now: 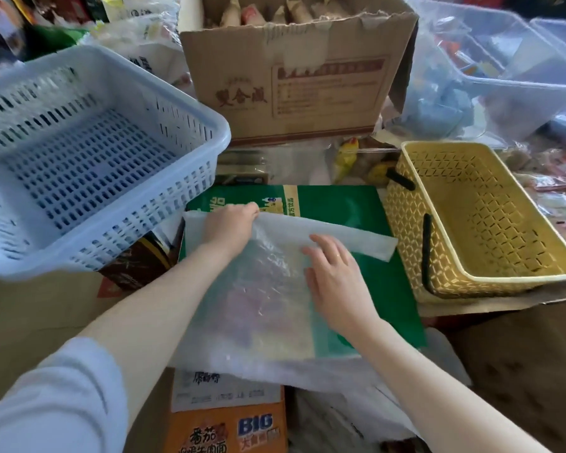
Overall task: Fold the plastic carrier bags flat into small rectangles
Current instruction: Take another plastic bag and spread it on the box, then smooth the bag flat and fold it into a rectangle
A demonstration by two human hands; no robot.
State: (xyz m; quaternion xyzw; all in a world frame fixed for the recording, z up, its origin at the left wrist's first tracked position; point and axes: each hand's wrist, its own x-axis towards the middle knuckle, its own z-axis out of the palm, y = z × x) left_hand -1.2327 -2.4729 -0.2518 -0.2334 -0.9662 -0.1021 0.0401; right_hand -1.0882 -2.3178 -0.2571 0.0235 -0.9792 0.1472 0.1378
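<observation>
Your translucent plastic bag (262, 299) lies flat on a green board (396, 289), its far edge folded into a white strip (340, 238) that reaches toward the yellow basket (477, 220). Your left hand (229, 228) pinches that strip near the board's far left corner; your right hand (334, 273) presses flat on the bag, fingers spread. "BIG" reads on the orange box (229, 429) at the near edge. The blue basket (89, 158) crowds the left; a cardboard box (294, 70) with brown printed characters stands behind.
</observation>
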